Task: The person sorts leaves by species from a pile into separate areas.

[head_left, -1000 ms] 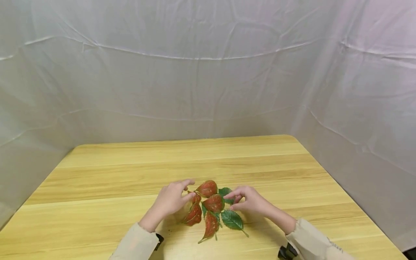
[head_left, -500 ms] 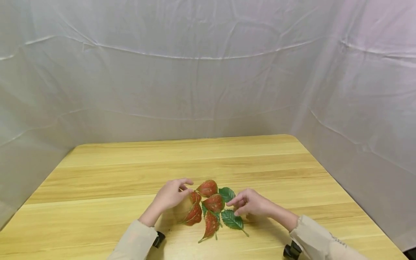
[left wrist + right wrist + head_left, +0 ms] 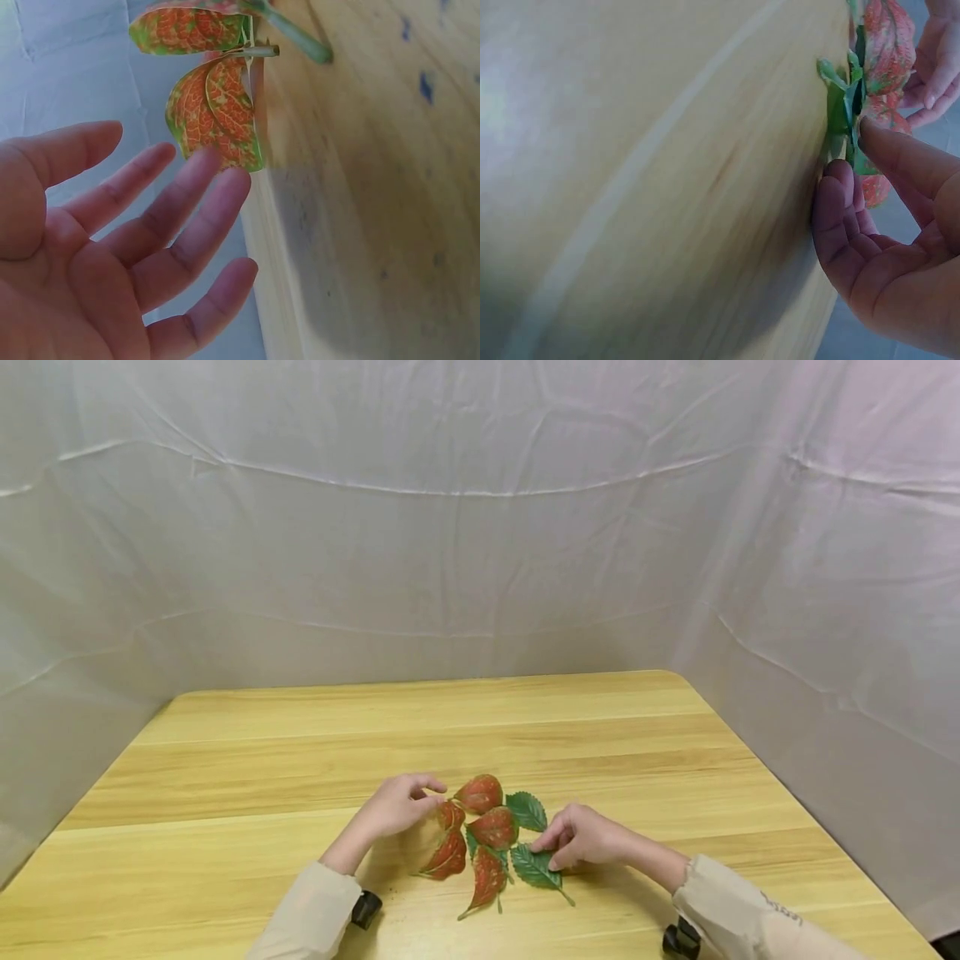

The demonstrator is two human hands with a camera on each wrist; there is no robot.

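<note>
Several red leaves with green edges, such as the middle red leaf (image 3: 494,828), lie close together on the wooden table. Right of them are an upper green leaf (image 3: 526,810) and a lower green leaf (image 3: 534,867). My right hand (image 3: 592,839) is at the lower green leaf, its thumb and bent fingers apart at the leaf's right part; the right wrist view shows the thumb against green leaf material. My left hand (image 3: 393,810), fingers spread and loosely bent, is beside the small red leaf (image 3: 450,816). Its palm (image 3: 90,277) holds nothing.
The wooden table (image 3: 262,760) has rounded far corners. Pale grey cloth (image 3: 450,568) hangs behind it and along both sides. A dark band shows at each wrist, under the light sleeves.
My right hand has moved from beside the upper green leaf toward me, to the lower one. My left hand has drawn slightly away from the small red leaf. The leaves look unmoved.
</note>
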